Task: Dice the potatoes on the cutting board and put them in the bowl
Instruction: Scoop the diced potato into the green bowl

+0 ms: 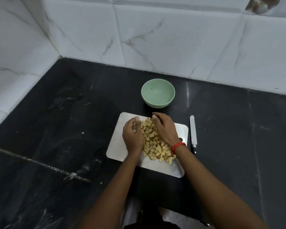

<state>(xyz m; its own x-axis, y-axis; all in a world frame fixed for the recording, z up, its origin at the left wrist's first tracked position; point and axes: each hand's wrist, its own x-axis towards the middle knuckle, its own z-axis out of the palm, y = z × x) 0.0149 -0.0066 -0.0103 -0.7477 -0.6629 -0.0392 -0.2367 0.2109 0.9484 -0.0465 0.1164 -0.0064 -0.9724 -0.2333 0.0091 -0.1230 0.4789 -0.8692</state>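
Observation:
A heap of yellow diced potato lies on the pale cutting board. My left hand rests against the heap's left side, fingers loosely bent. My right hand lies against its right side, fingers straight, a red thread at the wrist. Both hands cup the pile between them and hold nothing. The green bowl stands just beyond the board, with nothing in it. The knife lies on the counter right of the board.
The black stone counter meets white marble-tiled walls at the back and left, forming a corner. White smears mark the counter at left. The counter's front edge runs below my arms.

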